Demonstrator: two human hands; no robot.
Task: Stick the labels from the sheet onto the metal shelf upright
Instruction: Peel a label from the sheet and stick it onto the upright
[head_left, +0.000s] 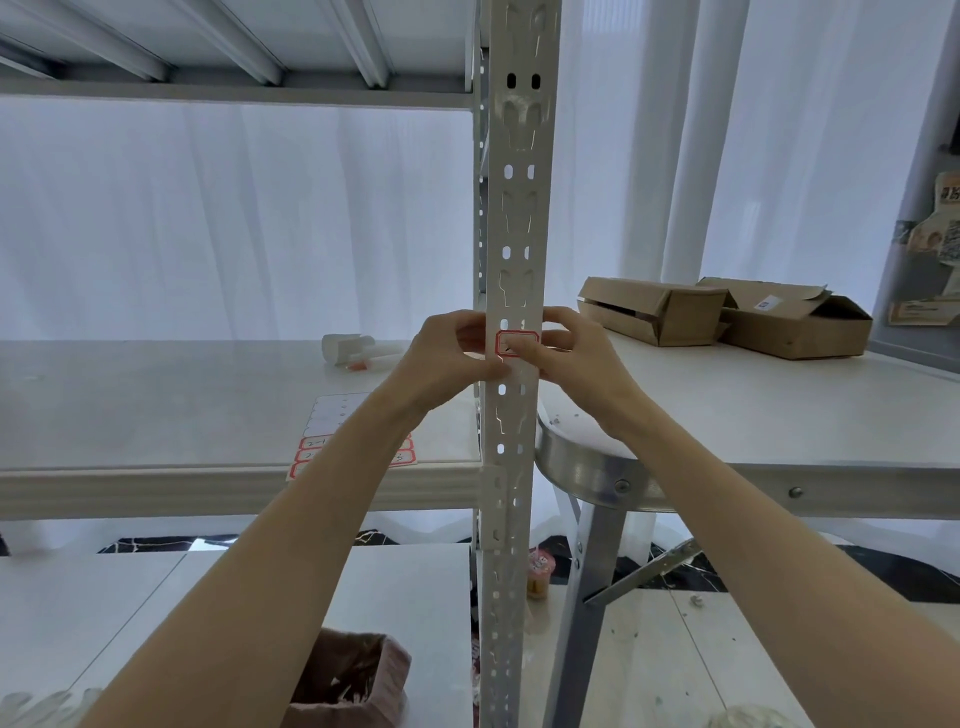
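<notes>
Head view, looking up along the metal shelf upright (519, 218): white, slotted, running top to bottom through the middle of frame. Right at the centre, on its front face, a red-bordered label (516, 344), flat and level. Pinched from both sides! At 9 o'clock of the label, left hand (452, 353), fingertips curled onto the left edge, thumb just below at 7 o'clock. At 3 o'clock, right hand (576, 358), thumb laid across the lower right corner, fingers hooked round the upright's right edge.

Down at 8 o'clock from the hands, label sheet (337, 415) lying on the shelf board (156, 395), upper rows bare, red-bordered labels in the lower rows, partly hidden by the left forearm. At 12 o'clock from the sheet, a white plastic item (345, 348) on its side, too blurred to name. Over at 3 o'clock, a surface (779, 410) with two cardboard boxes (654, 312) side by side. Low at 6 o'clock, a brownish bag (358, 675).
</notes>
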